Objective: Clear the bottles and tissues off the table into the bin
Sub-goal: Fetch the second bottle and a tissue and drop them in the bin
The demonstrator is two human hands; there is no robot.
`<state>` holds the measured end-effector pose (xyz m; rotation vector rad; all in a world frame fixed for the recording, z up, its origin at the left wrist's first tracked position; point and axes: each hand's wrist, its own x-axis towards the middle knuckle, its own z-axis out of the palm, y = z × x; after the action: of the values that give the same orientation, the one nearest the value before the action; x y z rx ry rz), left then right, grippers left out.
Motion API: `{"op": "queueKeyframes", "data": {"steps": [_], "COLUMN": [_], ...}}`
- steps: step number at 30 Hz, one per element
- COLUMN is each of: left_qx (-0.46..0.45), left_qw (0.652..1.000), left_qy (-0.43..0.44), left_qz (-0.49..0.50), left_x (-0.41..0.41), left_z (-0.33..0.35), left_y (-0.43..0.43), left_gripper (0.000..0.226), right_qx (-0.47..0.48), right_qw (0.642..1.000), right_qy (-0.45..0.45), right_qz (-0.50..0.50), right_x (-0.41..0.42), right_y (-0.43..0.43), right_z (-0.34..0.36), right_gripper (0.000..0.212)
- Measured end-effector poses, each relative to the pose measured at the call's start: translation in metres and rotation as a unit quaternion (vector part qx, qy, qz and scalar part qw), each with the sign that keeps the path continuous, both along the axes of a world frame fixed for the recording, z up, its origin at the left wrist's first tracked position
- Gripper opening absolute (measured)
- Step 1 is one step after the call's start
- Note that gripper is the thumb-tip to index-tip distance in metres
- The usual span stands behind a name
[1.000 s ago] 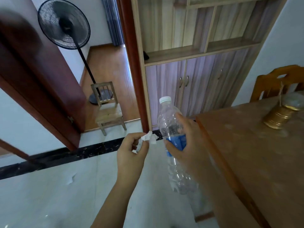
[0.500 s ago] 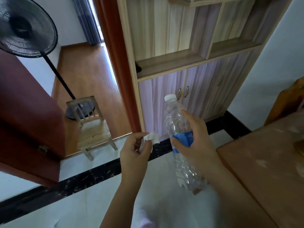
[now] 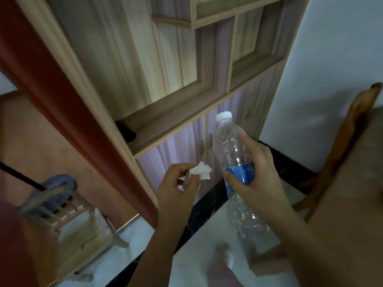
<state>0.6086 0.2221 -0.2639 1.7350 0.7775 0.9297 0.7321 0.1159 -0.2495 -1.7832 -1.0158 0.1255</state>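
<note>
Both hands are loaded and away from the desk, of which only a blurred brown corner shows at the right edge. The right hand is wrapped around a clear plastic bottle at its blue label, thumb on one side and fingers closed round the other, the white cap tilted up and slightly left; the bottle looks empty. The left hand is pinched closed on a small crumpled white tissue, held just beside the bottle without touching it. Compared with a second ago, the view has swung away from the desk toward the wooden cabinet and its lower doors: the brass ornament that stood on the desk has dropped out of sight, the standing fan has gone from view, and the little wooden stool has slid to the lower left. The grips themselves have not changed. That reads as the person turning and walking off with one bottle and one tissue, so the pick-up is done and the carry is under way. No bin is visible in this view, so where the drop will happen cannot be told, nor whether more bottles or tissues remain on the desk.
</note>
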Motion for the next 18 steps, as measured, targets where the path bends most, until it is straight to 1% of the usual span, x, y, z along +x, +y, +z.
{"op": "queueKeyframes", "data": {"steps": [6,11,13,14,16,18], "left_qx": [0.01,0.01,-0.002,-0.005,-0.007,-0.015], "left_qw": [0.996,0.988,0.986,0.984,0.979,0.971], "left_qy": [0.008,-0.014,-0.02,-0.021,-0.026,-0.033], "left_qz": [-0.088,-0.151,-0.168,-0.177,-0.204,-0.236], "left_x": [0.113,0.206,0.239,0.254,0.286,0.321], "left_z": [0.004,0.013,0.012,0.011,0.008,0.005], "left_y": [0.053,0.084,0.087,0.088,0.09,0.093], "left_gripper": [0.033,0.028,0.027,0.023,0.016,0.015], "right_qx": [0.006,0.012,0.006,0.001,-0.015,-0.037], "right_qw": [0.998,0.992,0.988,0.986,0.979,0.97], "right_qy": [0.012,-0.01,-0.007,-0.007,-0.022,-0.036], "right_qz": [-0.069,-0.126,-0.154,-0.168,-0.203,-0.239], "right_x": [0.098,0.176,0.2,0.21,0.231,0.253], "right_y": [0.042,0.056,0.057,0.056,0.053,0.05], "right_z": [0.003,0.014,0.014,0.013,0.01,0.008], "right_gripper": [0.074,0.076,0.076,0.076,0.077,0.078]}}
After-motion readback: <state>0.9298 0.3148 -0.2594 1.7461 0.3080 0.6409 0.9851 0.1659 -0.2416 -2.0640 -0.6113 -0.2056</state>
